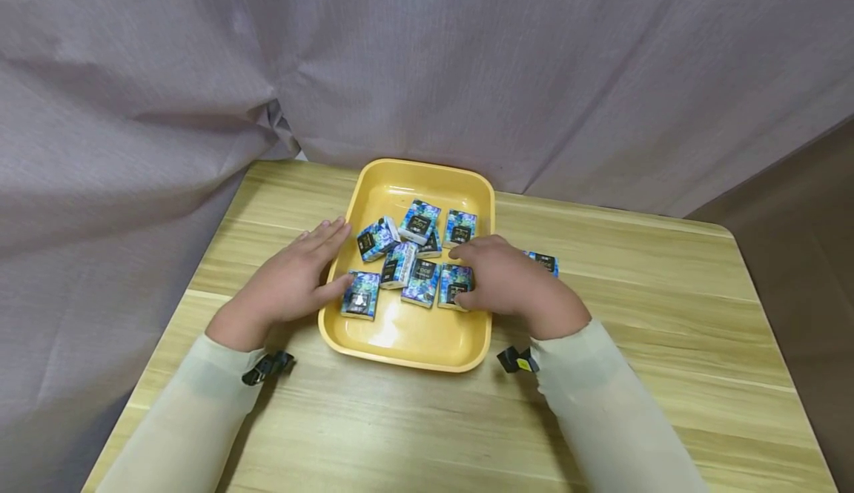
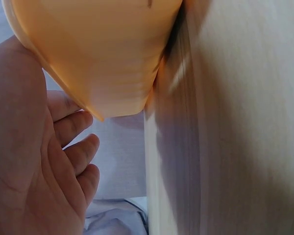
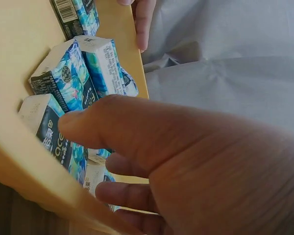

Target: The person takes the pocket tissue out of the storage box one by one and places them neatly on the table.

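Observation:
A yellow tray holds several small blue-patterned tissue packs with black labels, among them one tissue pack at the near left. My left hand rests on the tray's left rim, fingers straight and thumb reaching inside toward that pack. In the left wrist view its fingers lie along the outside of the rim. Over the right rim reaches my right hand, thumb and fingers spread about the right-hand tissue pack. In the right wrist view the thumb lies against a pack, with a gap to the fingers.
Outside the tray, a tissue pack lies on the wooden table, partly hidden behind my right hand. A grey curtain hangs behind the table's far edge. Black wrist devices sit at both cuffs.

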Demonstrator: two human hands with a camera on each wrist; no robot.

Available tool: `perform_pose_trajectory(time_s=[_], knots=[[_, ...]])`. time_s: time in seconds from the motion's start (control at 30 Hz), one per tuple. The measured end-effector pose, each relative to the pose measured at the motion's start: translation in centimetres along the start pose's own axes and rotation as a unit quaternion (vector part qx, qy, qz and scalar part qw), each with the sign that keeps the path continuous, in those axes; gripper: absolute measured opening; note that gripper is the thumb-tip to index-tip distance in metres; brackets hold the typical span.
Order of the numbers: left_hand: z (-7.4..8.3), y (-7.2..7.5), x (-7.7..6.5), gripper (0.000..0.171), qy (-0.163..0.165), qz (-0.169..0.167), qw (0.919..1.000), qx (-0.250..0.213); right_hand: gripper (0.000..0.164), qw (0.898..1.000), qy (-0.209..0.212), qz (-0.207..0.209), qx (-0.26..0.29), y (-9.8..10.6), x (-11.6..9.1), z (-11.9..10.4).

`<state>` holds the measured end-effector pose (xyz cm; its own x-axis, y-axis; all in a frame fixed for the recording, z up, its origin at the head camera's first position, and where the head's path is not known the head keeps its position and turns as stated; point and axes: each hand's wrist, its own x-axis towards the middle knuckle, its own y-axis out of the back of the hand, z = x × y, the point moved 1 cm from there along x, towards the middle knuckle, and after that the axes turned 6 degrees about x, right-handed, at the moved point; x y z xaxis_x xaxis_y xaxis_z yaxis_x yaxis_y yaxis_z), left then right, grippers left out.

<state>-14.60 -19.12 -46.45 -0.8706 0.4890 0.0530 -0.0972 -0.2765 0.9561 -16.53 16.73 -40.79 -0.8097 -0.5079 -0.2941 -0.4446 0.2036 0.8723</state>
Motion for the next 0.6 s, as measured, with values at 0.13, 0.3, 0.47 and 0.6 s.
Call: perform_pose_trajectory(time_s=[0.13,0.3,0.47,0.6], knots=[[0.0,0.0,0.0,0.09,0.0,-0.001,1.0,0.001,0.075,1.0,-0.013,-0.01,0.002,0.0,0.4,-0.1],[0.0,0.1,0.0,0.09,0.002,-0.003,1.0,0.001,0.078,1.0,-0.025,-0.019,-0.003,-0.3,0.8,-0.2],[0.1,0.1,0.0,0.09,0.003,-0.006,1.0,0.002,0.081,0.999,-0.033,-0.024,-0.02,-0.7,1.0,-0.3],[0.1,0.1,0.0,0.09,0.003,-0.004,1.0,0.002,0.082,0.999,-0.035,-0.023,-0.028,-0.9,1.1,-0.4]])
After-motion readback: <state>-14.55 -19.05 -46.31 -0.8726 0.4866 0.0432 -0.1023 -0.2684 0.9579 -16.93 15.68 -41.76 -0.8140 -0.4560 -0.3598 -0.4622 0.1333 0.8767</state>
